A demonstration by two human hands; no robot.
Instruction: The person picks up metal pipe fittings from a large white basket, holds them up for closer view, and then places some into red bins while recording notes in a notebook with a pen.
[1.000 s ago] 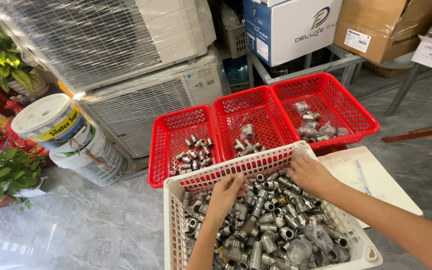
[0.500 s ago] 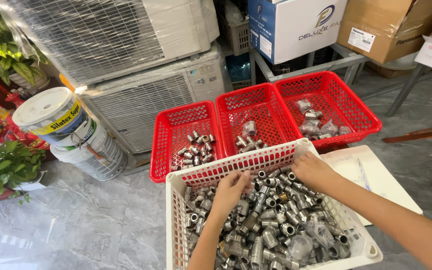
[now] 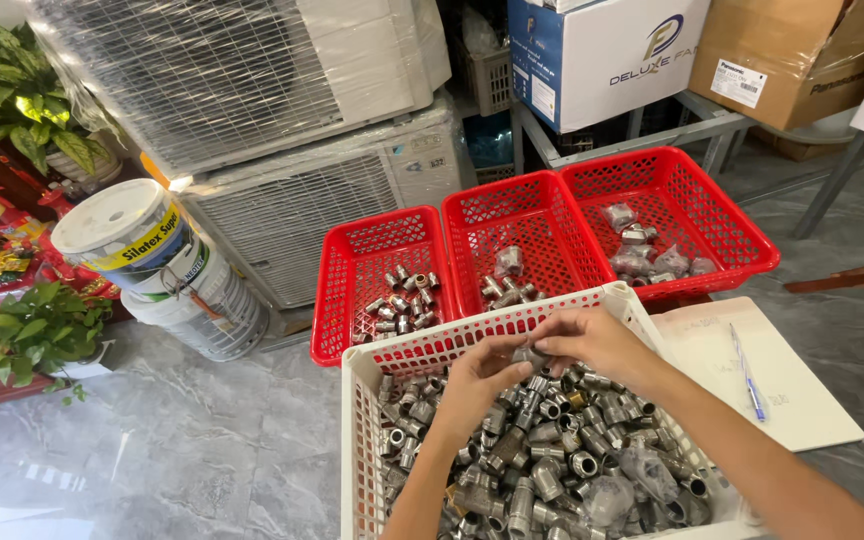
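Left to right: bucket and plants on floor; three red baskets holding few sorted fittings; white basket heaped with unsorted fittings. Left hand and right hand meeting over heap, fingers pinched on one fitting. Sorting judged early: most left. Pad with pen right; nothing blocking.
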